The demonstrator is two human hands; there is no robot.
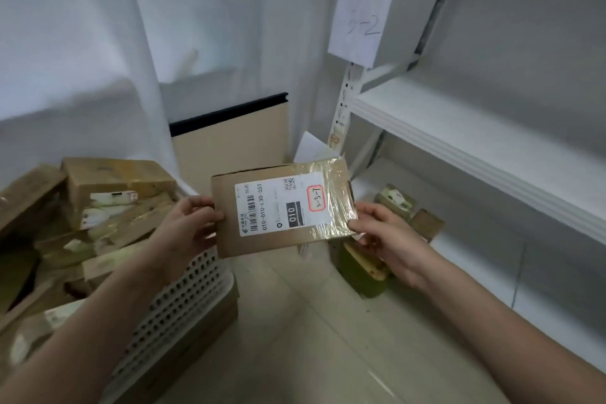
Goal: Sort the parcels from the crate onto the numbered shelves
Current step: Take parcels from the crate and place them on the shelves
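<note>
1. The shelving (459, 128) carried your biggest risk. It had smooth white boards on a punched metal upright, and a paper sign (360, 26) that looked like "3-2". In my judgement, setting the parcel on that level would have mis-sorted it.
2. The crate (183, 298) stood at your left, white plastic with a perforated wall. It was heaped with brown cardboard parcels (114, 193) lying at odd angles, so a careless pull could have tipped some over the rim.
3. The parcel (282, 239) was out of the crate, held in the air between crate and shelving. It was a flat rectangular box, matte cardboard at the left end and glossy, crinkled tape at the right.
4. Your left hand (193, 223) gripped the left edge with curled fingers. Your right hand (380, 233) pinched the taped corner between thumb and fingertips, and that slick film could have let the parcel slide.
5. The handwritten mark (315, 198), boxed in red, seemed to read "3-3-7". It was small and scrawled, so a misreading could have sent the parcel to the wrong shelf.
</note>
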